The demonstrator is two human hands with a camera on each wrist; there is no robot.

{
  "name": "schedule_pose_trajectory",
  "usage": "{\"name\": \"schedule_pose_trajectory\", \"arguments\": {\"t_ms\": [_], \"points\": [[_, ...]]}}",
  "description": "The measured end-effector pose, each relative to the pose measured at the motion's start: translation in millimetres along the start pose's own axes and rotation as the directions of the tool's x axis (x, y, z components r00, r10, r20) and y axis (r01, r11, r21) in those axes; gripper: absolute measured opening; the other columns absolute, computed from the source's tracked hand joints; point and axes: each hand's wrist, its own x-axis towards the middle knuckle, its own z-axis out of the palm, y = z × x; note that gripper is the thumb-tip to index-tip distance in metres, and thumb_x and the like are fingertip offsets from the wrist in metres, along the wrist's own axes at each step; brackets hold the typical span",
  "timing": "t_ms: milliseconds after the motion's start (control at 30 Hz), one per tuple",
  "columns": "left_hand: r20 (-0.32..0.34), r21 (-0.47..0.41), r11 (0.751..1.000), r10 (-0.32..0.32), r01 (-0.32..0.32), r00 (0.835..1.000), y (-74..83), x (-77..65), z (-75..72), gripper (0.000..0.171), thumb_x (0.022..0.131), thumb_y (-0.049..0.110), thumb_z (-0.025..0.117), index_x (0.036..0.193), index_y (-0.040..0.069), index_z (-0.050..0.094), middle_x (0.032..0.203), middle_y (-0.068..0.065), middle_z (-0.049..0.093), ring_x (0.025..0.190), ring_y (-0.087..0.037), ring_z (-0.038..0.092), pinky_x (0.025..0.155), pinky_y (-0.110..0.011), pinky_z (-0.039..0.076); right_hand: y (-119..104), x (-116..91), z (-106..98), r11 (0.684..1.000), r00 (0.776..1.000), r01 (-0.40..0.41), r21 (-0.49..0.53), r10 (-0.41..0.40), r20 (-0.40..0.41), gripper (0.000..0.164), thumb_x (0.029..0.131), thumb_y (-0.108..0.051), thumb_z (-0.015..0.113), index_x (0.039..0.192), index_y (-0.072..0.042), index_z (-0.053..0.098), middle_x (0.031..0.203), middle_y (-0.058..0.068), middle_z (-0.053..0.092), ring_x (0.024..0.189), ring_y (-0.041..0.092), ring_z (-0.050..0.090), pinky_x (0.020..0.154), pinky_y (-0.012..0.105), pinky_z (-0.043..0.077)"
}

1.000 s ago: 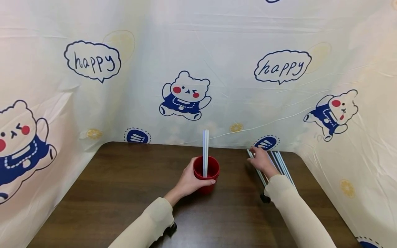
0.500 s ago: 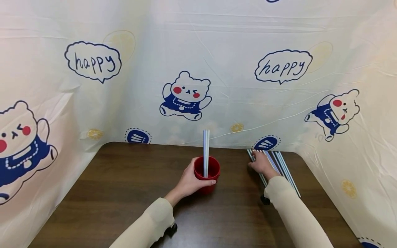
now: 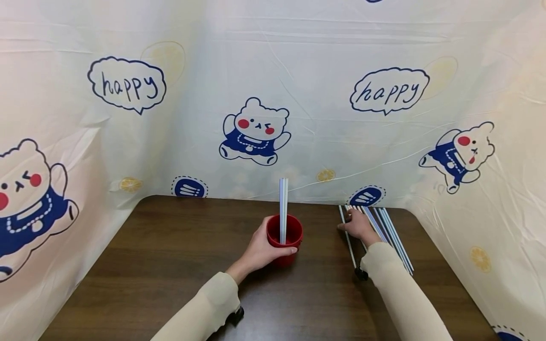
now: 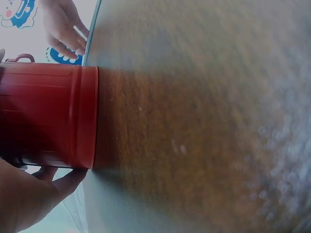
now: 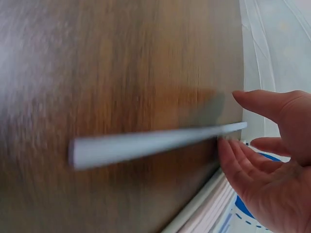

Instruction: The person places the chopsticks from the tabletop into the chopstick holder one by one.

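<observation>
A red bucket-shaped cup point(image 3: 294, 232) with a small side loop stands upright on the table. My left hand point(image 3: 262, 246) grips it from the left, thumb across its near side. Several pale, straw-like sticks point(image 3: 283, 208) rise out of it. Over at the right, my right hand point(image 3: 361, 225) is low above the table beside a single white stick point(image 3: 350, 248). In the right wrist view its fingertips point(image 5: 224, 145) touch or nearly touch that stick point(image 5: 136, 145), while the thumb is spread apart from it. A row of similar sticks point(image 3: 392, 237) lies partly hidden under the hand and sleeve.
The brown wooden table point(image 3: 170, 265) ends at a printed cloth point(image 3: 192, 142) hanging behind and along both sides. The sticks at the right reach its back edge. A small black device point(image 3: 361, 273) sits under the right wrist.
My right hand has shifted slightly, and one stick now lies apart to the left of the row. My left hand and the red cup have stayed in place.
</observation>
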Motion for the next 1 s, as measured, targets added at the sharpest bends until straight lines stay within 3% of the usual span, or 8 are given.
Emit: {"name": "schedule_pose_trajectory", "arguments": {"t_ms": [367, 533, 667, 867, 1000], "points": [[0.009, 0.000, 1.000, -0.018, 0.018, 1.000, 0.3, -1.4, 1.8, 0.086, 0.074, 0.029, 0.093, 0.144, 0.027, 0.043, 0.139, 0.006, 0.055, 0.127, -0.020, 0.052, 0.091, -0.042, 0.057, -0.1, 3.1, 16.6, 0.996, 0.992, -0.054, 0.068, 0.062, -0.113, 0.030, 0.078, -0.011, 0.081, 0.096, 0.010, 0.069, 0.086, 0.018, 0.071, 0.077, 0.029, 0.067, 0.077, 0.045, 0.056], [0.007, 0.014, 1.000, -0.017, 0.017, 1.000, 1.0, -0.1, 1.7, 0.086, 0.074, 0.030, 0.093, 0.143, 0.028, 0.042, 0.139, 0.007, 0.055, 0.127, -0.019, 0.052, 0.091, -0.041, 0.058, -7.4, 5.8, 16.0, 0.978, 0.991, -0.100, 0.184, 0.115, -0.074, 0.017, 0.076, -0.003, 0.080, 0.085, 0.005, 0.068, 0.077, 0.015, 0.070, 0.060, 0.018, 0.070, 0.061, 0.032, 0.059], [0.003, 0.016, 1.000, -0.013, 0.013, 1.000, 0.8, 0.3, 1.4, 0.087, 0.074, 0.030, 0.093, 0.143, 0.028, 0.042, 0.139, 0.007, 0.055, 0.127, -0.019, 0.052, 0.091, -0.041, 0.057, -17.4, 4.3, 15.8, 0.946, 0.989, -0.138, 0.295, 0.149, -0.015, 0.010, 0.077, 0.005, 0.075, 0.080, 0.005, 0.065, 0.078, 0.017, 0.066, 0.054, 0.016, 0.069, 0.054, 0.030, 0.059], [-0.001, 0.020, 1.000, -0.012, 0.012, 1.000, 0.6, 0.5, 0.8, 0.086, 0.073, 0.030, 0.094, 0.143, 0.028, 0.043, 0.138, 0.007, 0.055, 0.126, -0.019, 0.052, 0.092, -0.041, 0.057, -29.1, 0.1, 20.1, 0.857, 0.984, -0.178, 0.484, 0.144, 0.108, 0.006, 0.083, 0.013, 0.066, 0.089, 0.014, 0.064, 0.082, 0.014, 0.063, 0.064, 0.016, 0.067, 0.063, 0.033, 0.062], [0.001, 0.021, 1.000, -0.017, 0.017, 1.000, 0.7, 0.1, 0.1, 0.087, 0.073, 0.030, 0.094, 0.143, 0.029, 0.043, 0.138, 0.008, 0.055, 0.126, -0.018, 0.052, 0.092, -0.040, 0.057, -28.8, -1.6, 24.3, 0.805, 0.977, -0.206, 0.556, 0.134, 0.167, 0.007, 0.089, 0.014, 0.061, 0.095, 0.016, 0.062, 0.084, 0.014, 0.065, 0.069, 0.016, 0.066, 0.067, 0.034, 0.063]]}}
